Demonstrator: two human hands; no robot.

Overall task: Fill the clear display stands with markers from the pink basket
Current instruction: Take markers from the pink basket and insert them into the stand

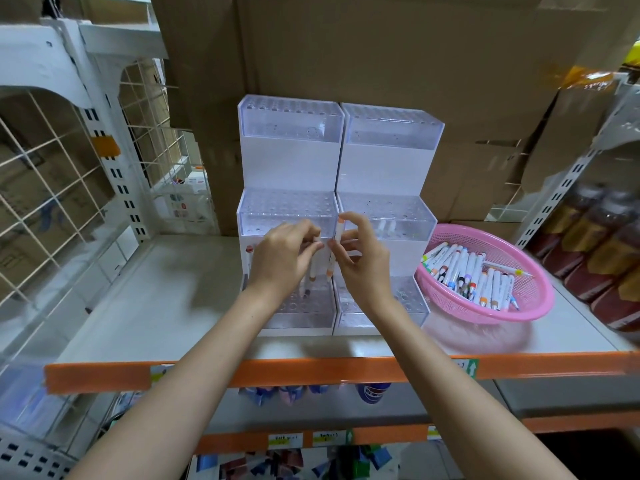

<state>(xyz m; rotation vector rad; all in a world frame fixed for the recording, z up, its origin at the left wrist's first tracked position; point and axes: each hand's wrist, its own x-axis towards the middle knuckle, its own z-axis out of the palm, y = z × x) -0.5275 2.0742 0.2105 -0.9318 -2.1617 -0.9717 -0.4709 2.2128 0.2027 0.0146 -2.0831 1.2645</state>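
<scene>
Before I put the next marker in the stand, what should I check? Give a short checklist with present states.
1. Right hand pinches one marker: ok.
2. Left hand holds spare markers: ok.
3. Free holes in left stand, middle tier: ok.
4. Marker end over a hole: cannot tell, hands hide it.
5. Pink basket has more markers: ok.

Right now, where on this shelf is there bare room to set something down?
The widest bare patch of shelf lies left of the display stands, toward the white upright. A narrow strip fronts the stands, before the orange edge. The right is crowded: pink basket, then bottles.
</scene>
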